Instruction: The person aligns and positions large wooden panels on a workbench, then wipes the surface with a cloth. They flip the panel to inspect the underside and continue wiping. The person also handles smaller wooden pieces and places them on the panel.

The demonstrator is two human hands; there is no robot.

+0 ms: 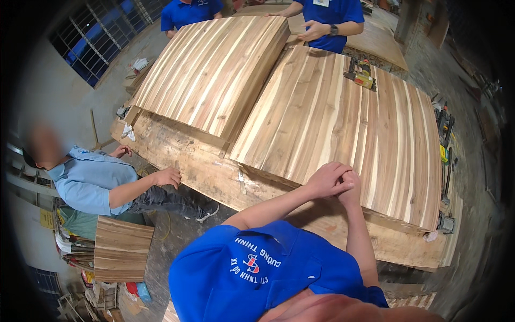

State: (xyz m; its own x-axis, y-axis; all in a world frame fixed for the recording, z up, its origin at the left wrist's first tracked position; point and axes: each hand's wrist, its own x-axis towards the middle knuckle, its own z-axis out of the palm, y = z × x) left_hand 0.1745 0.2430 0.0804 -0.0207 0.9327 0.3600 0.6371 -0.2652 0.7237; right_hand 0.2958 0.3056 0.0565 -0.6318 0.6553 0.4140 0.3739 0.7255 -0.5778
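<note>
**Loose tool and uneven panels are the main hazards**

The worktop (214,170) carries two broad striped wood panels. The right panel (322,118) lies directly in front of the person; the left panel (209,75) is just beside it, its top standing higher. If the left panel were pushed sideways, its raised side could scrape or knock its neighbour, and anyone's fingers in the seam could be pinched. The fisheye bends these edges, so I cannot fairly tell whether the panels touch there.

A power tool (365,79) lies loose near the far edge of the right panel. Tilting or dragging that panel could make it slide, marking the wood or dropping off.

A co-worker's hand (315,31) is near the left panel's far corner; an uncoordinated lift might twist the load.

The person's left hand (324,180) and right hand (348,185) overlap at the right panel's near edge, fingers together, folded over each other with nothing visible in them. So placed, they steady little if the panel shifts.
</note>
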